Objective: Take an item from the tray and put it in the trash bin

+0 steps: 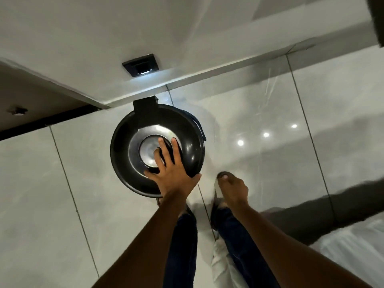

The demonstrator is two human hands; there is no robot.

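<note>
The round black trash bin stands on the tiled floor against the wall, seen from above, with a shiny silver centre in its lid. My left hand lies flat on the lid with fingers spread and the thumb at the bin's near rim; it holds nothing. My right hand is just right of the bin, closed around a small pale item with a dark top; blur hides what the item is. The tray is out of view.
A pale wall with a black square plate rises behind the bin. Glossy grey floor tiles spread to the right. A white bed edge sits at lower right. My legs in blue jeans are below the hands.
</note>
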